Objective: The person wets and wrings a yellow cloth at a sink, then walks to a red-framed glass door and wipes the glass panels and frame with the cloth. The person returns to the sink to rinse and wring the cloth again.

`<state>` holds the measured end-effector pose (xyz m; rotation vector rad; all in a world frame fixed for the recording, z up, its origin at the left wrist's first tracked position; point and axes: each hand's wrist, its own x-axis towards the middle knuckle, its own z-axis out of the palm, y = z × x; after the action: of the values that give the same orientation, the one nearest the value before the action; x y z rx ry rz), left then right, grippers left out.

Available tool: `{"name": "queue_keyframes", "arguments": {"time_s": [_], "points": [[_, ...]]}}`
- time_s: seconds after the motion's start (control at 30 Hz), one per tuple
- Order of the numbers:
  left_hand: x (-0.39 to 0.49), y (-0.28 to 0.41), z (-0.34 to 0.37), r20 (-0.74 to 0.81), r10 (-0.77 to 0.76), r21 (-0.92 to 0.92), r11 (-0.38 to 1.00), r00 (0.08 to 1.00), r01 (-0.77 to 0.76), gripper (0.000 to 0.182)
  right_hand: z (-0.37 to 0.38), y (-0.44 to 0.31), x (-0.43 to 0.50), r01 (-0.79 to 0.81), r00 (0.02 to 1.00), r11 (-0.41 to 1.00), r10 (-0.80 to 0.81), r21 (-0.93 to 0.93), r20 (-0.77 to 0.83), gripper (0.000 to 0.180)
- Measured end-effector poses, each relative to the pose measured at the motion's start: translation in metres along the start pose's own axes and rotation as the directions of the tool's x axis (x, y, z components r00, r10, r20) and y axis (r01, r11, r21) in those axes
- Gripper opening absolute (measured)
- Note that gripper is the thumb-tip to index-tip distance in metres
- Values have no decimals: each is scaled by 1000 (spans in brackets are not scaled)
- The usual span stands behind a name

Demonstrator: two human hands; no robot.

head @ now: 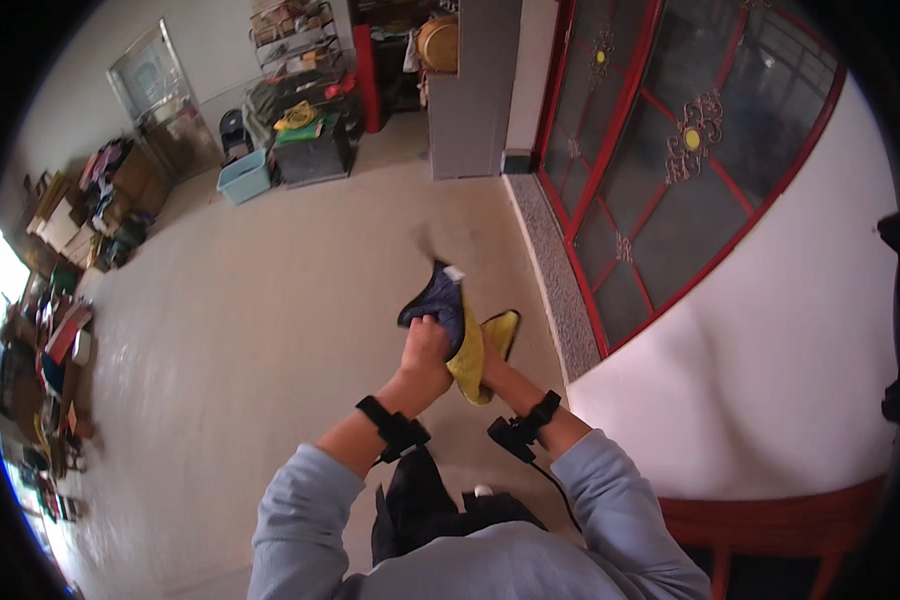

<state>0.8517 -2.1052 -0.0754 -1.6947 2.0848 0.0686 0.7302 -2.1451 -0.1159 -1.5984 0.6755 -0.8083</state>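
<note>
A two-sided cloth, dark blue on one face (441, 300) and yellow on the other, with black edging and a small white tag, hangs folded in front of me above the floor. My left hand (425, 349) grips its blue side, fingers curled over the fabric. On the yellow side, my right hand (493, 361) is tucked into a fold and holds the cloth; its fingers are mostly hidden. Just beyond the cloth's far corner is a blurred dark streak that I cannot identify. Both wrists carry black straps with small black boxes.
Red-framed glass doors (630, 165) with a stone sill (551, 277) stand to the right, beside a white wall (780, 360). A red wooden piece of furniture (780, 517) is at lower right. Ahead are a light-blue tub (244, 177) and a grey cabinet (471, 105). Piled clutter (64, 352) lines the left.
</note>
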Motion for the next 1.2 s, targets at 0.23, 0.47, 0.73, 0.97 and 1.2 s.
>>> {"name": "queue_keyframes", "arguments": {"time_s": [0.23, 0.47, 0.73, 0.97, 1.2], "points": [[111, -80, 52, -697, -22, -714, -73, 716, -697, 69, -9, -38, 149, 305, 929, 945, -323, -119, -182, 36], [232, -127, 36, -828, 159, -234, -969, 538, -74, 60, -81, -15, 237, 54, 998, 972, -61, 229, 25, 34], [385, -194, 1, -422, 441, -501, -842, 792, 201, 49, -239, 40, 289, -436, 792, 642, 606, 630, -70, 32], [511, -271, -90, -331, 462, -548, -804, 823, 231, 45, -328, 33, 389, -44, 810, 943, 227, 330, -541, 34], [598, -331, -164, -340, 300, -492, -865, 891, 103, 32, -417, 19, 483, -118, 786, 937, 290, 328, -546, 38]]}}
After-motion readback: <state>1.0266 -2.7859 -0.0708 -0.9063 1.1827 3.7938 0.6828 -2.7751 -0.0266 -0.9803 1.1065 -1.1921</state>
